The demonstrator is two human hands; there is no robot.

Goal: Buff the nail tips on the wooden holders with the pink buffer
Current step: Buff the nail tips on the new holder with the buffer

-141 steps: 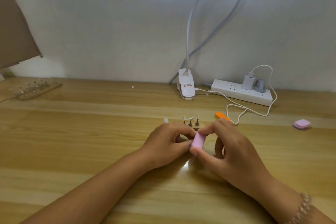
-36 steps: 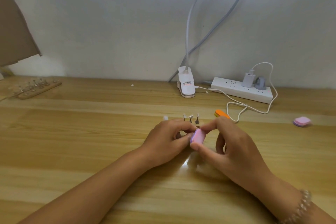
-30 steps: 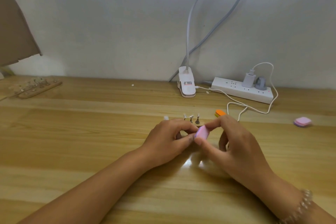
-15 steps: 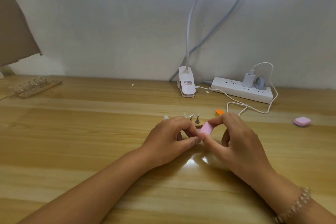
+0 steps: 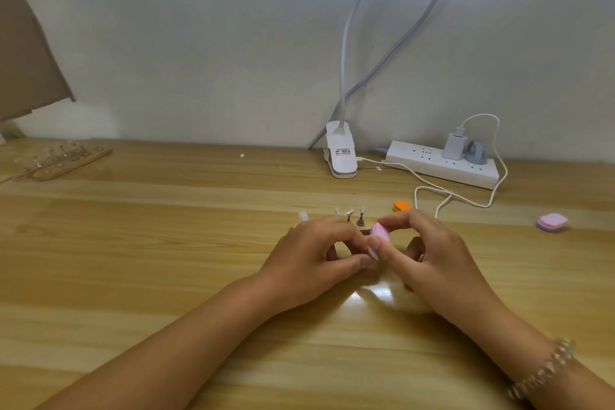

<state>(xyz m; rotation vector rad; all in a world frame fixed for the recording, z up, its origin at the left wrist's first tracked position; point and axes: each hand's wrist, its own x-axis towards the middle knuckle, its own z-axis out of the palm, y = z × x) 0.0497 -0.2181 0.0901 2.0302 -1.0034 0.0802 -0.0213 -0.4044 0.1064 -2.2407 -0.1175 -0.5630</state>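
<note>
My right hand [image 5: 436, 253] pinches the pink buffer [image 5: 380, 232] between thumb and forefinger at the middle of the table. My left hand [image 5: 314, 258] curls round the near wooden holder, which it almost wholly hides; a sliver shows at its right end. Small nail tips on metal pegs [image 5: 354, 216] stick up just behind the left fingers. One pale tip [image 5: 303, 216] stands at the holder's left end. The buffer sits by the fingertips of both hands; the nail tip under it is hidden.
A second wooden holder [image 5: 71, 161] with several pegs lies far left at the back. An orange buffer [image 5: 401, 205] lies behind my right hand. Another pink buffer [image 5: 552, 222] lies far right. A lamp clip [image 5: 340, 156], a white power strip [image 5: 442, 165] and a cable [image 5: 466, 200] stand by the wall.
My right hand has shifted the pink buffer up and to the right along the holder, tilting it. The left hand has stayed in place.
</note>
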